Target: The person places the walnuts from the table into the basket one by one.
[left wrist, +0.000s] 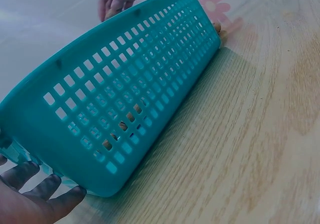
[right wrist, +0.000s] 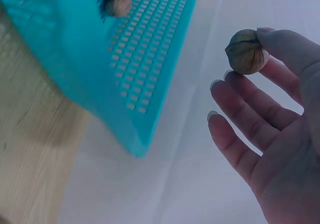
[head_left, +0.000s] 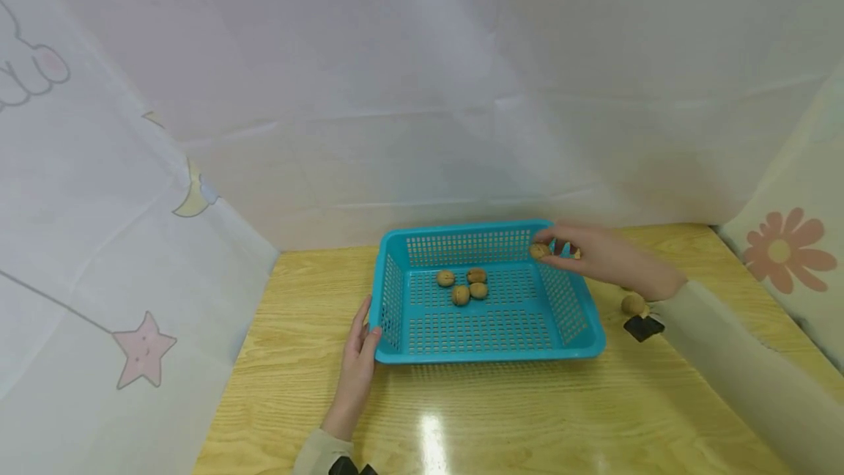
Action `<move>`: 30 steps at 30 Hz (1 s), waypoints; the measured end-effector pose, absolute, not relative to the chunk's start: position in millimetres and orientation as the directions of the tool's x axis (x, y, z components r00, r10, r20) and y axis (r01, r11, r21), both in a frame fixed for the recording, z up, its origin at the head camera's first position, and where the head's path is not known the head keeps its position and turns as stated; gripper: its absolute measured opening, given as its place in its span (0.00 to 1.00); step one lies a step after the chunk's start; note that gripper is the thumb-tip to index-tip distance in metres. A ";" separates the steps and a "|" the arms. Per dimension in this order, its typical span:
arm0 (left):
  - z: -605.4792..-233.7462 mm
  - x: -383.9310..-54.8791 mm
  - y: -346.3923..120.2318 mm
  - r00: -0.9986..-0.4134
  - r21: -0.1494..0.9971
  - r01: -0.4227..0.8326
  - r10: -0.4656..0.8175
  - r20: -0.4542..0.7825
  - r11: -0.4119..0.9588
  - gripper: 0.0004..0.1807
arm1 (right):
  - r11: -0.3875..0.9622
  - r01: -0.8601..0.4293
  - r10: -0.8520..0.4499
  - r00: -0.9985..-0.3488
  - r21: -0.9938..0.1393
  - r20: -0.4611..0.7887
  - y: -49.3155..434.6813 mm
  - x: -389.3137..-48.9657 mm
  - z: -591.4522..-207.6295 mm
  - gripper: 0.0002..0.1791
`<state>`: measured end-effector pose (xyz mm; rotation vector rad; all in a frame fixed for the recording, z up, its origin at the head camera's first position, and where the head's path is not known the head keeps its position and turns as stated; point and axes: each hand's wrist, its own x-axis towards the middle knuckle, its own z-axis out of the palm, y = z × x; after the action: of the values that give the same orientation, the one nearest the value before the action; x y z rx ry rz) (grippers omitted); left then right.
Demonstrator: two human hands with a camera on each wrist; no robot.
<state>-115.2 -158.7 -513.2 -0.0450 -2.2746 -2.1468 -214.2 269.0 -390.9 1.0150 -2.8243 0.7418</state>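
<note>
A blue plastic basket [head_left: 488, 355] with perforated walls stands on the table. Several walnuts [head_left: 461, 295] lie on its floor, left of the middle. My left hand [head_left: 358, 358] holds the basket's left end, thumb at the rim and fingers against the outer wall; those fingers [left wrist: 44, 188] also show in the left wrist view. Over the basket's far right corner, my right hand [head_left: 589, 249] pinches one walnut [right wrist: 246, 52] between thumb and fingertips. The other fingers [right wrist: 231, 139] of that hand are spread and touch nothing.
Beside the basket on the right, partly behind the right forearm, another walnut [head_left: 634, 305] sits on the wooden table [head_left: 303, 292]. White printed cloth [head_left: 422, 130] hangs behind and along both sides. Dark camera mounts [head_left: 643, 327] show at the wrists.
</note>
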 end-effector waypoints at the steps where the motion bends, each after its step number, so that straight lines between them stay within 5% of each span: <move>1: -513.5 -115.5 -158.9 -0.999 0.998 0.030 0.012 0.030 0.056 0.32 | 0.658 -0.629 -0.604 -0.769 -0.413 0.209 262.7 -216.7 -390.2 0.17; 30: -516.4 -115.1 -160.6 -0.998 0.998 0.056 0.029 0.055 0.032 0.33 | 0.510 -0.658 -0.773 -0.633 -0.553 0.041 144.2 -254.9 -431.6 0.16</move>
<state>-115.1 -160.6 -516.4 -0.0916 -2.2423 -2.1704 -254.9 144.2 -431.6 1.3993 -2.9095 0.9095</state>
